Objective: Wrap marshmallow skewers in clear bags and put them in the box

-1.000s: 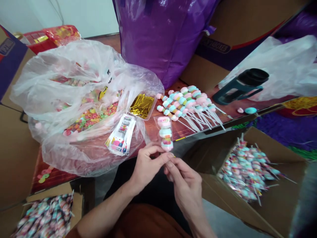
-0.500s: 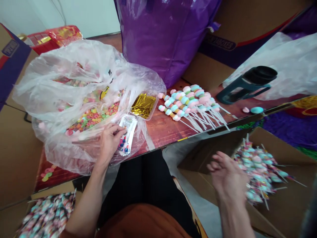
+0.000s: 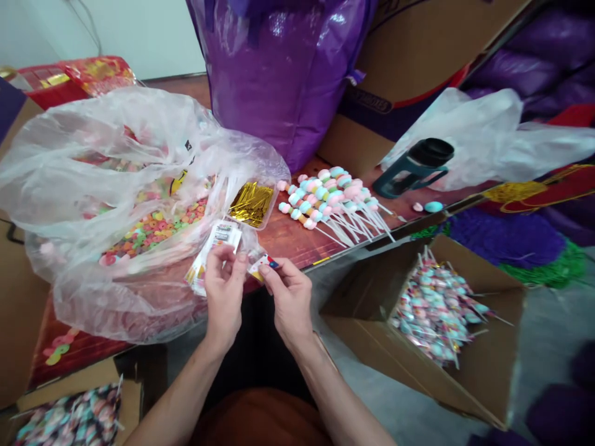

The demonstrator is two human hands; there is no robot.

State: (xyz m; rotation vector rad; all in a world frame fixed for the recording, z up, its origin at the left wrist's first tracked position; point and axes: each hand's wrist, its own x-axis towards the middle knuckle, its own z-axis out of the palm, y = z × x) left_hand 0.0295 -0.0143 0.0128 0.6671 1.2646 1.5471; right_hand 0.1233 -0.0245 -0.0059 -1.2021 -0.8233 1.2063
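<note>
My left hand [image 3: 224,290] and my right hand [image 3: 287,295] meet at the table's front edge, both pinching one small clear printed bag [image 3: 261,264] between their fingertips. Just left of them lies the stack of printed bags [image 3: 214,245] on a big clear plastic bag [image 3: 93,155] full of coloured ring candies [image 3: 149,229]. Behind sits a clear tray of gold twist ties [image 3: 251,203]. Several marshmallow skewers [image 3: 325,198] lie bare on the wooden table [image 3: 288,238] to the right.
An open cardboard box [image 3: 488,371] of wrapped skewers [image 3: 432,316] stands on the floor at my right. Another box of wrapped skewers [image 3: 69,418] is at lower left. A dark bottle [image 3: 411,166] lies on the table, beside a purple bag [image 3: 283,68] and white plastic [image 3: 483,130].
A second ago both hands held a wrapped skewer. The right hand dropped it toward the box on the right, the left reached the bag stack, and now both pinch one small bag.
</note>
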